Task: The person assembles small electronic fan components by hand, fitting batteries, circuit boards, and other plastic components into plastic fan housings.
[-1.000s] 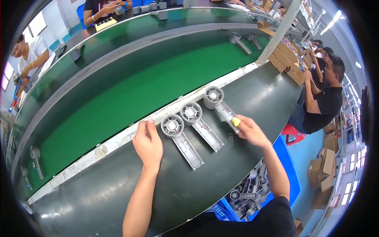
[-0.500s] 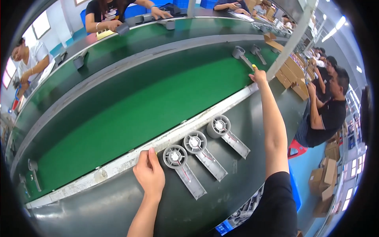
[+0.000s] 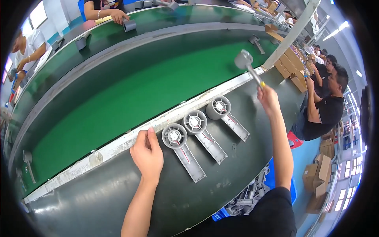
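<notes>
My right hand [image 3: 269, 98] is closed round the handle of a grey plastic fan housing [image 3: 243, 60], raised over the belt's near edge with its round head pointing away. Something yellow shows at a fingertip. My left hand [image 3: 147, 154] rests beside the near rail, fingers curled and thumb up; anything inside them is hidden. Close to its right lies a fan housing [image 3: 174, 136], its handle channel facing up with a thin red wire inside. A second fan housing [image 3: 194, 122] and a third fan housing [image 3: 219, 107] lie in a slanting row with it.
A green conveyor belt [image 3: 130, 98] runs beyond the pale rail [image 3: 98, 154]. More housings lie on it at far right [image 3: 256, 43] and far left [image 3: 28, 164]. A blue bin [image 3: 244, 199] of grey parts stands below the dark worktable [image 3: 94, 193]. Co-workers sit across and at right.
My right hand has lifted the fan housing off the belt and drawn it nearer. My left hand stays almost in place. The housings in the row keep their arrangement.
</notes>
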Available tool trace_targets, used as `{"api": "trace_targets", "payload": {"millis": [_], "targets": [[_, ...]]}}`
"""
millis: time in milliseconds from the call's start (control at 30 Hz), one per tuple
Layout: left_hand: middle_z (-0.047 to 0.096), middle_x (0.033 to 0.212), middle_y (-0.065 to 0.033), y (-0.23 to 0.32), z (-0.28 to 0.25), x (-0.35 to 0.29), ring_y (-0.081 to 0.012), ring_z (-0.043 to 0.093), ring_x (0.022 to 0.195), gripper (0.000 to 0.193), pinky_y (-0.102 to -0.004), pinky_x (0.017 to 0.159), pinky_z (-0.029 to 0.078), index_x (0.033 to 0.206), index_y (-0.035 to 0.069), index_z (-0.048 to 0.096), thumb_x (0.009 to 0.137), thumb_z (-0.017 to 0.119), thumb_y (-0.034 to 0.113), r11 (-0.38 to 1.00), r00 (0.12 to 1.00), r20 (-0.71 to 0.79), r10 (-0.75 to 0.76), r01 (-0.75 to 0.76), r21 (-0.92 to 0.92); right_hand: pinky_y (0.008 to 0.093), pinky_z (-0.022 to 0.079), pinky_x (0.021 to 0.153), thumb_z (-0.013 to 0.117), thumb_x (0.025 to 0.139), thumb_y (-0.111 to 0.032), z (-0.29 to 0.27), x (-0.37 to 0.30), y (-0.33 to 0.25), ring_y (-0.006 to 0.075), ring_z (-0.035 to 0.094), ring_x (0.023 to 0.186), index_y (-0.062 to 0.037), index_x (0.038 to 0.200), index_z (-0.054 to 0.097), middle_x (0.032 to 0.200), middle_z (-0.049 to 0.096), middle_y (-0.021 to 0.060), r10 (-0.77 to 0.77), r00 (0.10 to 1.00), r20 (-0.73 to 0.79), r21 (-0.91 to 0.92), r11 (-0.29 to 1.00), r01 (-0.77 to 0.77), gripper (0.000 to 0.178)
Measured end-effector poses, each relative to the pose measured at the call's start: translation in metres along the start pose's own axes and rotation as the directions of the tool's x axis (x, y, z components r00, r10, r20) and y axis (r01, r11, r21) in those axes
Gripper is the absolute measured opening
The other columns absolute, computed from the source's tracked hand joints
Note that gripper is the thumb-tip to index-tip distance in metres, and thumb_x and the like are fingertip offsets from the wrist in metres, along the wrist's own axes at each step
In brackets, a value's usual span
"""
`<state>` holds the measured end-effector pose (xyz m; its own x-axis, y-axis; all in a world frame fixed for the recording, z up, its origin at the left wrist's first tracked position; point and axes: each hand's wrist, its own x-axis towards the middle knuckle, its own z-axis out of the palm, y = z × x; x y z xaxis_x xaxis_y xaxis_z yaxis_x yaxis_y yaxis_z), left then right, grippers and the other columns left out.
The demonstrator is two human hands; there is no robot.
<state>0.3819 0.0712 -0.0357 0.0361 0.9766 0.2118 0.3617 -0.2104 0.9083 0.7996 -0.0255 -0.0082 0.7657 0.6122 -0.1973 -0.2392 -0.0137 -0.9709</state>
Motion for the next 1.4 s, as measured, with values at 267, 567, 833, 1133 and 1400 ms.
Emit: {"api": "trace_targets", "payload": {"millis": [267, 567, 833, 1133, 1400], "targets": [[0.043, 0.050, -0.0009, 0.004, 0.005, 0.001, -0.0068, 0.032, 0.048, 0.032, -0.0292, 0.045, 0.025, 0.072, -0.002, 0.055, 0.097, 0.058, 0.017, 0.996, 0.999, 0.028, -0.014, 0.017, -0.089, 0.0212, 0.043, 0.054, 0.047, 0.099, -0.022, -0.005, -0.142, 0.011, 0.0072, 0.051, 0.058, 0.0001, 0.099, 0.060, 0.078, 0.059, 0.0012, 0.092, 0.991, 0.096, -0.258, 0.964, -0.064, 0.025], [0.042, 0.059, 0.0047, 0.002, 0.002, -0.001, -0.0030, 0.033, 0.057, 0.032, -0.0241, 0.048, 0.025, 0.071, -0.002, 0.049, 0.099, 0.054, 0.013, 0.989, 0.997, 0.068, -0.036, 0.045, -0.139, 0.0269, 0.051, 0.069, 0.044, 0.101, -0.039, -0.022, 0.071, -0.025, 0.0177, 0.068, 0.086, -0.0034, 0.135, 0.050, 0.120, 0.063, 0.0127, -0.269, 0.963, 0.006, -0.626, 0.750, 0.213, 0.050], [0.038, 0.063, 0.0046, 0.003, 0.004, -0.004, -0.0039, 0.031, 0.061, 0.039, -0.0238, 0.052, 0.024, 0.068, 0.003, 0.042, 0.102, 0.050, 0.019, 1.000, 0.999, 0.031, -0.023, 0.023, 0.000, 0.0308, 0.057, 0.061, 0.044, 0.099, -0.047, -0.011, 0.257, -0.014, 0.0231, 0.068, 0.084, -0.0114, 0.148, 0.032, 0.131, 0.054, 0.0098, -0.263, 0.923, -0.282, -0.456, 0.883, 0.112, 0.062], [0.048, 0.062, 0.0031, -0.001, 0.005, -0.002, -0.0027, 0.038, 0.059, 0.040, -0.0217, 0.052, 0.030, 0.066, 0.004, 0.045, 0.102, 0.051, 0.021, 0.997, 0.996, 0.030, -0.078, 0.078, 0.001, 0.0332, 0.060, 0.065, 0.044, 0.101, -0.035, 0.012, 0.281, -0.010, 0.0252, 0.068, 0.081, -0.0086, 0.151, 0.020, 0.139, 0.042, 0.0160, -0.287, 0.889, -0.356, 0.033, 0.947, 0.319, 0.062], [0.048, 0.058, 0.0040, 0.011, 0.004, -0.002, 0.0001, 0.037, 0.052, 0.035, -0.0210, 0.045, 0.026, 0.069, 0.000, 0.051, 0.101, 0.051, 0.015, 0.999, 0.998, 0.040, -0.052, 0.052, 0.011, 0.0253, 0.055, 0.057, 0.065, 0.092, -0.023, 0.037, 0.253, -0.010, 0.0163, 0.067, 0.066, 0.0029, 0.098, 0.067, 0.086, 0.067, 0.0102, -0.234, 0.757, -0.610, -0.097, 0.970, 0.221, 0.026]]}}
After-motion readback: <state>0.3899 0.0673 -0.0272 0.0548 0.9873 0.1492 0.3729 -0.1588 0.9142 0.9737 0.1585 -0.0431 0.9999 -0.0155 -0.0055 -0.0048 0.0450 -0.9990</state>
